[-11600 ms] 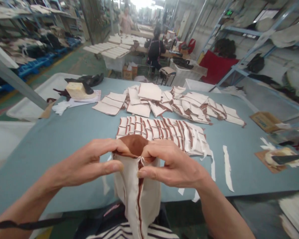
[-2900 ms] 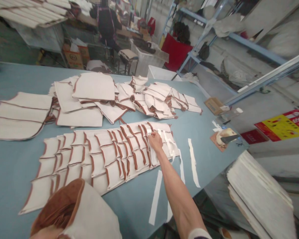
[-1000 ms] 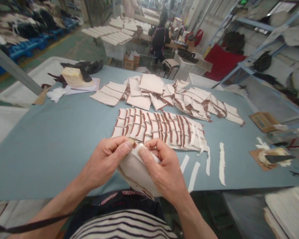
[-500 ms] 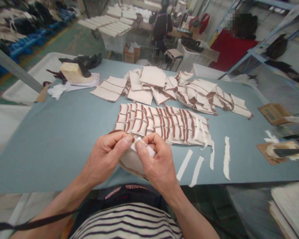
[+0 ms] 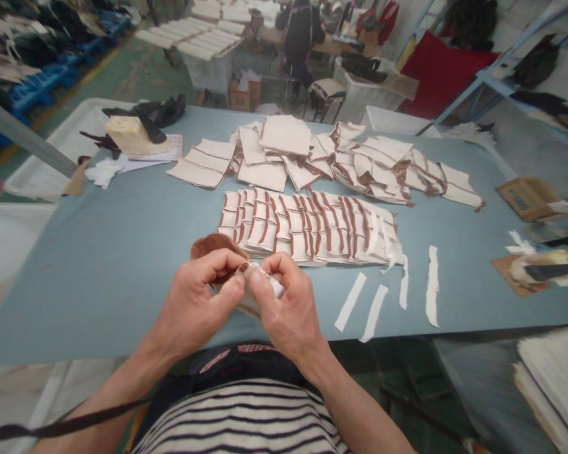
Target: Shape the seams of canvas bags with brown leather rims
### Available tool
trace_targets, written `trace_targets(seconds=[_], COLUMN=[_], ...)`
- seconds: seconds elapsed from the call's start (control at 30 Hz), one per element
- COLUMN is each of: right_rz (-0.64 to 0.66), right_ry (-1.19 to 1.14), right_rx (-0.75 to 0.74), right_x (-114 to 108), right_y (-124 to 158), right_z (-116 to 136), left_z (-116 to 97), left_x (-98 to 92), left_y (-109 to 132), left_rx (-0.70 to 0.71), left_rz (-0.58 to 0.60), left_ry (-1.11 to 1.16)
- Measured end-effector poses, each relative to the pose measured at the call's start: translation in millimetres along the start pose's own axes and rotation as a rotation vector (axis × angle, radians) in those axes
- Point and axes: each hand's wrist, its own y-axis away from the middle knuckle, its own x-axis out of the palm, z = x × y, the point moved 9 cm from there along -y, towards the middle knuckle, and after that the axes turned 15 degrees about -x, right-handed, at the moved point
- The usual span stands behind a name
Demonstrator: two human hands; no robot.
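Observation:
A cream fabric piece with a brown side (image 5: 214, 244) is held up between my two hands, close to the table's front edge. My left hand (image 5: 203, 299) is closed, thumb and forefinger pinching the piece's brown edge. Right beside it, my right hand (image 5: 288, 306) is closed as well, its thumb pressing on the edge with a crumpled white cloth or strip (image 5: 277, 287) in its fingers. The fingertips of both hands nearly meet. What lies under the thumbs is mostly hidden. Just beyond the hands, cream pieces with brown edges (image 5: 284, 222) lie overlapped in a row.
Behind the row is a loose pile of cream pieces (image 5: 286, 133). White strips (image 5: 350, 301) lie to the right on the blue-green table (image 5: 99, 271). A yellowish block (image 5: 132, 135) sits far left; a small cardboard box (image 5: 525, 197) stands right. Another person (image 5: 300, 38) is in the background.
The held piece has turned so more of its brown side shows beyond my left hand. Both hands have shifted slightly left and stay closed on it.

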Motion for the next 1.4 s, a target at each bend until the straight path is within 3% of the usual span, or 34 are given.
trace_targets(seconds=[0.3, 0.5, 0.57, 0.73, 0.83, 0.9, 0.97, 1.07, 1.17, 1.27, 1.4], right_rz=[0.031, 0.206, 0.269, 0.378, 0.354, 0.204, 0.111, 0.220, 0.339, 0.472, 0.660], right_ry=[-0.040, 0.034, 0.058, 0.068, 0.149, 0.172, 0.108, 0.004, 0.053, 0.173, 0.207], right_rx=[-0.001, 0.015, 0.018, 0.017, 0.030, -0.029, -0.210, -0.588, -0.823, -0.865, -0.646], right_x=[-0.8, 17.1, 23.8, 34.1, 16.9, -10.3, -30.0, -31.2, -25.7, -19.0, -9.3], right_y=[4.5, 6.3, 7.7, 15.6, 12.0, 0.7, -11.0, -17.3, -18.3, -21.7, -25.6], right_z=[-5.7, -25.3, -30.3, -33.9, -37.0, -28.8, -4.8, 46.0, 79.1, 87.6, 73.9], left_z=[-15.1, -14.4, -8.9, 6.3, -1.9, -9.8, -17.1, -30.0, -42.9, -45.0, -37.7], left_x=[7.1, 22.9, 24.4, 16.7, 9.9, 6.7, 5.6, 4.6, 0.5, -0.7, -2.4], left_y=[17.4, 29.9, 27.6, 11.9, 9.9, 10.3, 11.3, 14.5, 19.5, 22.9, 23.6], left_rx=[0.199, 0.306, 0.271, 0.032, 0.019, 0.043, 0.062, 0.116, 0.199, 0.206, 0.174], left_rz=[-0.094, -0.168, -0.127, 0.101, 0.179, 0.206, 0.244, 0.301, 0.293, 0.279, 0.211], left_ry=[-0.176, -0.309, -0.250, 0.017, 0.080, 0.072, 0.062, 0.036, -0.032, -0.085, -0.128])
